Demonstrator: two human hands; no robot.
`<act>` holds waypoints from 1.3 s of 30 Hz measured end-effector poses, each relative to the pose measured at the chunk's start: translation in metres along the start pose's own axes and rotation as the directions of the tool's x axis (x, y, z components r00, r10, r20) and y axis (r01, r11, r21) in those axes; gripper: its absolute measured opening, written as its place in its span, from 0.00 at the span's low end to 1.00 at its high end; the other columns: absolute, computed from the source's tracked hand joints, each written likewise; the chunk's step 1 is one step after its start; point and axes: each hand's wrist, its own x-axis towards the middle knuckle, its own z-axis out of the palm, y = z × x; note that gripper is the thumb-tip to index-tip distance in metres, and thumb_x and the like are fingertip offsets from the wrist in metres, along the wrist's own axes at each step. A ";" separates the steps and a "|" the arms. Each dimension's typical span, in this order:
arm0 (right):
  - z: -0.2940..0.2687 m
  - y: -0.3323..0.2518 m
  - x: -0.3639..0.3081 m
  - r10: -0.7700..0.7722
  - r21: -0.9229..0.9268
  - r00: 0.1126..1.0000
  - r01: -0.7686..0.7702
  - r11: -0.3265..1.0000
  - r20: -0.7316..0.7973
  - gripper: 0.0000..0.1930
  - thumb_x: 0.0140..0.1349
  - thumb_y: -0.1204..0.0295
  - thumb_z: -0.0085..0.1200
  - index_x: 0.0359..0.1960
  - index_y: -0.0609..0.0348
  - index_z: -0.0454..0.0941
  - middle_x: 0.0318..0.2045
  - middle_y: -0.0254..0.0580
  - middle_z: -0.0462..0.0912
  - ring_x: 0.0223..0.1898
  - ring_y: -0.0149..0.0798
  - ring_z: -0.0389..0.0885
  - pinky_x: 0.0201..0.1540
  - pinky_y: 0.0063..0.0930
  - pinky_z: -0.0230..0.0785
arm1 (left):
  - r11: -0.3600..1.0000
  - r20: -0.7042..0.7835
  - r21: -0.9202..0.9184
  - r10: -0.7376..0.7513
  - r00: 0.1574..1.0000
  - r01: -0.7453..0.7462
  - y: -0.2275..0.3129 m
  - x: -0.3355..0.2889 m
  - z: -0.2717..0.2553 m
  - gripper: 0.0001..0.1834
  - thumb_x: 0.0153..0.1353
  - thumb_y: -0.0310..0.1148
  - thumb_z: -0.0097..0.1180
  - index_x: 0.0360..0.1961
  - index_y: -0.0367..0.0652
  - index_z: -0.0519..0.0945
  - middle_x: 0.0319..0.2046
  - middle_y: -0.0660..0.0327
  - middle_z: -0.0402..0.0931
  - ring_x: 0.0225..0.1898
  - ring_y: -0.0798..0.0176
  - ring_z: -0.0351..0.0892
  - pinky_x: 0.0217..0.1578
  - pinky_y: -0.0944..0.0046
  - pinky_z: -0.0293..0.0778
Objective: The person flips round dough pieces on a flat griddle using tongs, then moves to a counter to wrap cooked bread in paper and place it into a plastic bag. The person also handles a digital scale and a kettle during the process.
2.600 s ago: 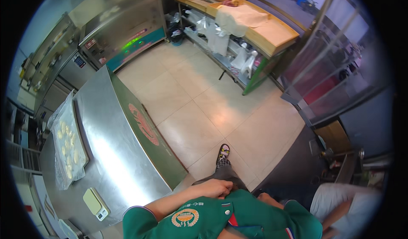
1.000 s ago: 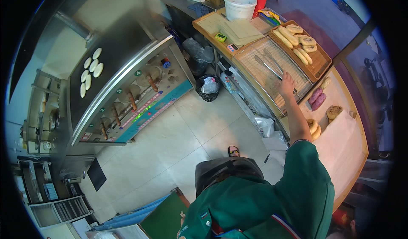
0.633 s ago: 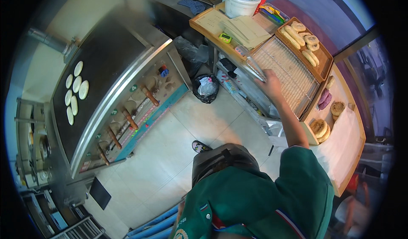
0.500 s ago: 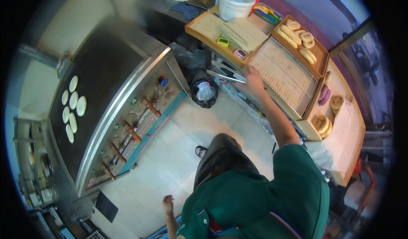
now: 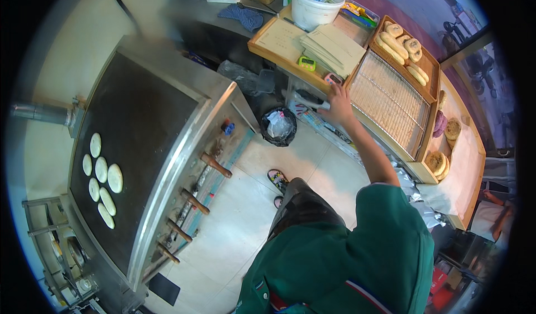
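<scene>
At the front edge of the wooden counter, my right hand is closed on a pair of metal tongs, which point left and look blurred. Its fingertips reach up to a small pink timer, touching it or just short of it; I cannot tell which. Beside that timer lies a green one. Just right of the hand is a wire rack set in a wooden tray. My left hand is out of the picture.
Several pale flatbreads lie on a dark griddle at left, with wooden handles along its front. A lined trash bin stands between griddle and counter. The counter holds a white bucket, paper bags and a bread basket.
My right hand has moved from beside the rack to the pink timer, still with the tongs. My left hand has left the picture. The view has shifted, bringing more of the griddle in.
</scene>
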 end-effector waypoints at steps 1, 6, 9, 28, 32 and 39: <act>-0.001 -0.007 -0.011 -0.019 0.066 1.000 0.019 0.998 0.002 0.31 0.40 0.55 0.69 0.45 0.62 0.80 0.61 0.52 0.67 0.66 0.55 0.58 0.68 0.52 0.47 | 0.996 0.017 -0.072 -0.044 0.999 0.045 -0.005 0.001 0.007 0.11 0.65 0.36 0.50 0.35 0.42 0.81 0.29 0.59 0.80 0.31 0.63 0.81 0.32 0.60 0.75; 0.002 -0.056 -0.040 -0.145 0.355 0.980 0.185 0.916 -0.135 0.31 0.43 0.59 0.71 0.49 0.60 0.75 0.56 0.49 0.71 0.61 0.50 0.66 0.65 0.54 0.50 | 0.965 -0.097 -0.258 0.011 0.995 -0.036 0.019 0.031 -0.009 0.12 0.64 0.37 0.50 0.36 0.42 0.81 0.30 0.57 0.81 0.34 0.59 0.82 0.35 0.57 0.76; -0.009 -0.096 -0.023 -0.155 0.547 0.964 0.251 0.799 -0.215 0.30 0.45 0.64 0.70 0.50 0.61 0.74 0.48 0.47 0.77 0.52 0.46 0.75 0.58 0.43 0.63 | 0.925 -0.279 -0.372 -0.029 0.960 -0.080 0.069 0.058 -0.064 0.13 0.65 0.40 0.50 0.37 0.42 0.81 0.33 0.53 0.82 0.37 0.53 0.82 0.38 0.55 0.76; -0.035 -0.574 0.130 -0.683 0.749 0.370 -0.522 0.408 0.629 0.17 0.65 0.63 0.55 0.46 0.66 0.75 0.37 0.46 0.83 0.33 0.33 0.83 0.32 0.25 0.79 | 0.494 0.068 -0.781 -0.541 0.838 0.383 -0.022 0.005 0.032 0.18 0.56 0.47 0.58 0.26 0.41 0.81 0.24 0.52 0.81 0.26 0.52 0.81 0.30 0.55 0.75; -0.002 -0.715 0.166 -0.629 0.709 0.379 -0.562 0.425 0.678 0.18 0.64 0.62 0.55 0.45 0.68 0.76 0.38 0.48 0.84 0.32 0.35 0.84 0.33 0.29 0.81 | 0.510 -0.014 -0.803 -0.533 0.846 0.308 -0.062 0.002 -0.008 0.14 0.58 0.41 0.59 0.31 0.39 0.83 0.23 0.58 0.81 0.24 0.63 0.80 0.28 0.63 0.75; 0.026 -0.858 0.192 -0.588 0.829 0.594 -0.478 0.292 0.550 0.11 0.64 0.69 0.55 0.40 0.66 0.78 0.30 0.43 0.83 0.24 0.30 0.79 0.23 0.22 0.74 | 0.046 -0.004 -0.998 -0.632 0.775 0.032 -0.156 0.024 -0.101 0.11 0.64 0.31 0.52 0.34 0.32 0.80 0.27 0.57 0.81 0.27 0.63 0.81 0.30 0.65 0.79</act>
